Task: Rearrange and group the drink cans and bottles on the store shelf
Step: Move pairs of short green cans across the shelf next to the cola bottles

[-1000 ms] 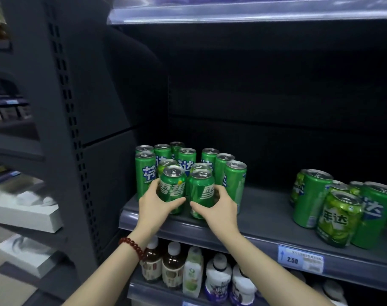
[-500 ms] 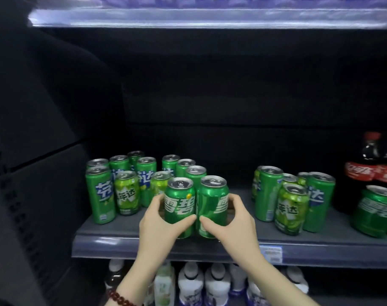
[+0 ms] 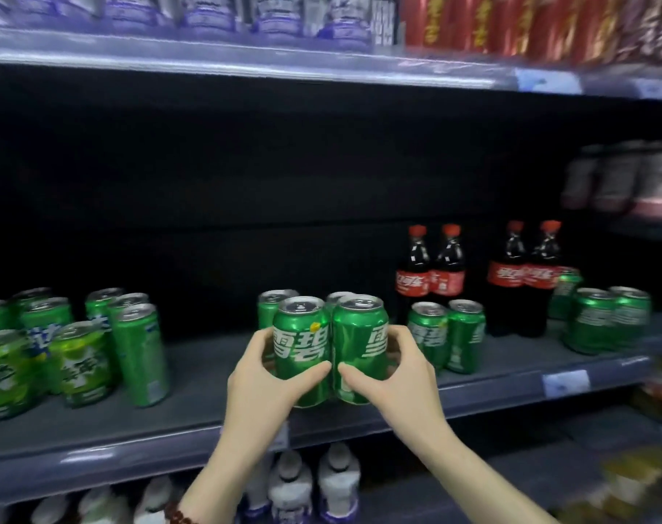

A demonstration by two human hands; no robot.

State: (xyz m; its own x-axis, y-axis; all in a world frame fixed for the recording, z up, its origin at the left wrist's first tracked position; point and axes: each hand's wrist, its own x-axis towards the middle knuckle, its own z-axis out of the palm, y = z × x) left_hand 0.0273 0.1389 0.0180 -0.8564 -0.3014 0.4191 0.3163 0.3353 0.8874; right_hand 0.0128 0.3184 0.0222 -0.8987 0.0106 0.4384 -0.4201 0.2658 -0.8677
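Shelf: the grey store shelf (image 3: 510,357) carries all the drinks; an upper shelf and a lower one with white bottles (image 3: 299,485) frame it.
Cola bottles: four dark cola bottles (image 3: 448,266) with red caps stand at the back right, in two pairs. Judged heavy and tall, best taken round the body.
Left cluster: tall slim green cans and shorter lime-green ones (image 3: 81,368) stand mixed at the left, well apart from the hands; the count is unclear because of blur.
Held cans: two green Sprite cans (image 3: 303,349) side by side, touching, near the front edge at mid-shelf; two more can tops show just behind them, so the group looks like four.
Neighbouring cans: two Sprite cans (image 3: 446,334) just to the right, and at least two more (image 3: 609,319) farther right beyond the cola.
Handling: rigid but thin-walled, smooth and probably slippery; full ones would be fairly heavy. Squeezing the pair together at mid-height seems the surest hold.
Left hand: the left hand (image 3: 261,376) wraps the left can, fingers curled behind it, thumb across the front.
Right hand: the right hand (image 3: 393,376) grips the right can likewise, thumb in front, fingers round the far side.
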